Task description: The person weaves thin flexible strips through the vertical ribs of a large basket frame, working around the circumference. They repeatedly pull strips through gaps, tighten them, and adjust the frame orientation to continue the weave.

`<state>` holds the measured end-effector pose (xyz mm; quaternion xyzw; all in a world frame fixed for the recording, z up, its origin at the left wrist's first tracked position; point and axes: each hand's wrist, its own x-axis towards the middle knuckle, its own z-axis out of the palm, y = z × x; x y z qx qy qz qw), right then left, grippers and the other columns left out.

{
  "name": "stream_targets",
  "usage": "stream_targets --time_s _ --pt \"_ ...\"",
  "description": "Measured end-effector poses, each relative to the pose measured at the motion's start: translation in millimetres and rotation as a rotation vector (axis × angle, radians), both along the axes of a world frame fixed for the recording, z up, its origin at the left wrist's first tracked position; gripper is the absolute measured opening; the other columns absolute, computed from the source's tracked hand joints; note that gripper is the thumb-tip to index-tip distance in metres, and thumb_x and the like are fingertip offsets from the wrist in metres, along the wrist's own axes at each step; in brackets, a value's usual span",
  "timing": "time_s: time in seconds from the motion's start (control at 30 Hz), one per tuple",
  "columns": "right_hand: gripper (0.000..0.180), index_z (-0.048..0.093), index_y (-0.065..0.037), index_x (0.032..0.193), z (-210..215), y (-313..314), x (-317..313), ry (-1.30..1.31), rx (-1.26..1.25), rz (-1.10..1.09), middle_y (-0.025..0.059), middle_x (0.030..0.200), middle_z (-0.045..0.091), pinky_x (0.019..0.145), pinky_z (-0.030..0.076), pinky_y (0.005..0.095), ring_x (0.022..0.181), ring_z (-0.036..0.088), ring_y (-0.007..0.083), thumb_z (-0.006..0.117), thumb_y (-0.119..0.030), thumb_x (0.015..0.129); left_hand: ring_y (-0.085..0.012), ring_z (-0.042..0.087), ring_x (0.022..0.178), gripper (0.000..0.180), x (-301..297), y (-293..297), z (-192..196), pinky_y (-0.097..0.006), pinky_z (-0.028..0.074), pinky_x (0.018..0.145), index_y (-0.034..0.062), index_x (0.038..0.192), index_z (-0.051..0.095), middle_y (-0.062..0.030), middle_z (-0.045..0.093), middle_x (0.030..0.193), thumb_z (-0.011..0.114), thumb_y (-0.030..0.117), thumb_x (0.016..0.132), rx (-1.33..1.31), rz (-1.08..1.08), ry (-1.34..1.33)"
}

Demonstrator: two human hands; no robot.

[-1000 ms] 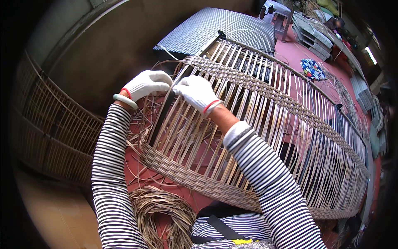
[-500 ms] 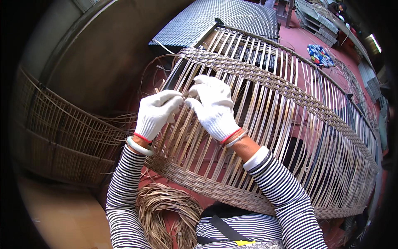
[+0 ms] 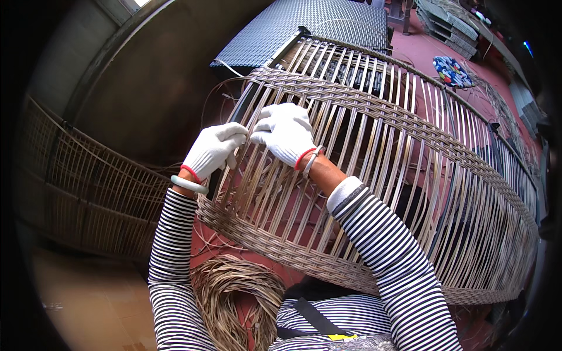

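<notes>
The head view shows the left white-gloved hand (image 3: 213, 150) and the right white-gloved hand (image 3: 285, 133) pinching thin tan cane strands (image 3: 246, 153) on the long woven rattan frame (image 3: 374, 193); a loosened pinch could let the weave slacken.

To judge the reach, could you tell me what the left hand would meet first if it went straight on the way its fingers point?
Probably the right hand: the left hand points up-right, its fingertips almost touching it above the rattan frame.

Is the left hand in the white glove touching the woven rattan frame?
Touching. In the head view, the left hand rests its gloved fingers on the upright strands at the end of the rattan frame, with no gap visible between them.
</notes>
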<state>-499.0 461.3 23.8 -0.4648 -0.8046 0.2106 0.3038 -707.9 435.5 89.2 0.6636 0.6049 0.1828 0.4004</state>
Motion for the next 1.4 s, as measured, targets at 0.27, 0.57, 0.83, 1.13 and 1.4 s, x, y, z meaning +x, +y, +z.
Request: stream_targets --time_s 0.27,0.57,0.83,1.13,1.4 --pt "0.022 0.084 -0.008 0.103 9 -20 9 0.208 -0.016 -0.097 0.0131 0.144 0.067 0.114 0.050 0.0486 0.134 0.060 0.0332 0.074 -0.027 0.098 -0.0200 0.077 0.082 0.034 26 -19 -25 -0.031 0.061 0.075 0.0076 0.131 0.074 -0.0110 0.081 0.108 0.080 0.022 0.101 0.692 -0.048 0.164" --pt "0.035 0.076 -0.007 0.115 -24 -40 16 -0.084 0.156 -0.326 0.0148 0.141 0.066 0.119 0.041 0.0529 0.135 0.057 0.0373 0.078 -0.031 0.089 -0.0065 0.062 0.067 0.022 43 -19 -48 -0.027 0.052 0.064 -0.0026 0.094 0.076 -0.0066 0.071 0.073 0.078 0.019 0.100 0.480 0.092 0.056" --pt "0.041 0.078 -0.014 0.127 -14 -33 24 -0.183 0.193 -0.249 0.0140 0.137 0.069 0.115 0.046 0.0511 0.131 0.060 0.0354 0.073 -0.036 0.092 -0.0103 0.065 0.069 0.017 40 -18 -58 -0.030 0.054 0.067 -0.0012 0.101 0.077 -0.0087 0.074 0.078 0.076 0.016 0.100 0.516 0.028 0.143" --pt "0.020 0.084 -0.010 0.091 12 -42 66 0.227 -0.007 -0.042 0.0092 0.105 0.076 0.100 0.054 0.0446 0.109 0.070 0.0282 0.072 -0.026 0.095 -0.0059 0.064 0.065 0.032 56 -37 -37 -0.025 0.052 0.059 0.0083 0.135 0.074 -0.0040 0.073 0.080 0.075 0.016 0.105 0.670 -0.171 0.022" --pt "0.021 0.078 -0.010 0.099 -19 -62 60 -0.013 0.364 -0.339 0.0119 0.113 0.073 0.103 0.052 0.0486 0.113 0.067 0.0331 0.079 -0.028 0.089 -0.0060 0.058 0.053 0.029 86 -37 -33 -0.023 0.044 0.049 0.0046 0.082 0.074 -0.0001 0.065 0.064 0.078 0.027 0.099 0.032 0.193 0.033"
